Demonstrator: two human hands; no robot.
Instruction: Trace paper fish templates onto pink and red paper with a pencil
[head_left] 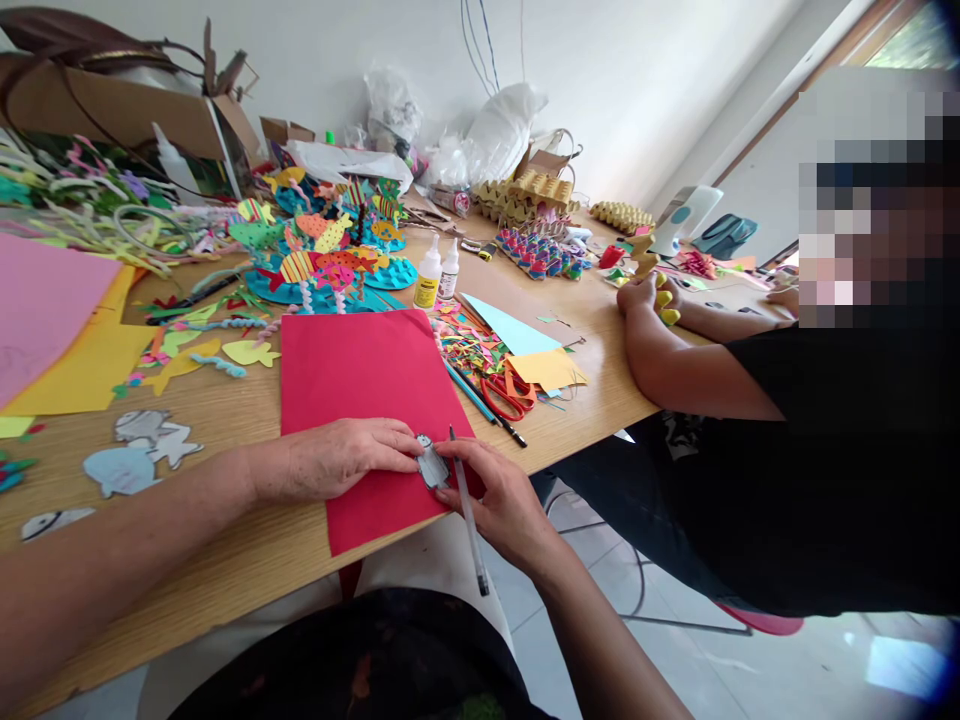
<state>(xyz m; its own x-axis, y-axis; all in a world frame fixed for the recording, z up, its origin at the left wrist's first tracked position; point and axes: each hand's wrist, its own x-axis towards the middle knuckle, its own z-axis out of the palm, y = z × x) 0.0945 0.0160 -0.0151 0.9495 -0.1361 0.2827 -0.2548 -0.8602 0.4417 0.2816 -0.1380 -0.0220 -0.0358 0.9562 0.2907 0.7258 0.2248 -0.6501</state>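
Note:
A sheet of red paper (352, 370) lies on the wooden table before me, reaching the near edge. On its lower right part rests a small grey-white paper cutout with a dark outline (432, 464). My left hand (341, 458) lies flat on the red paper, fingers stretched out, their tips touching the cutout's left side. My right hand (501, 497) holds a clear pen (466, 510) between its fingers, with the pen's tip pointing up and away. Thumb and fingertips of that hand touch the cutout's right side.
Paper fish cutouts (129, 468) lie at left. Red-handled scissors (510, 398), pencils (480, 400) and paper scraps sit right of the red sheet. Glue bottles (428, 275) and fish models (322, 240) stand behind. At right, a co-worker's hands (637, 295) hold a yellow piece.

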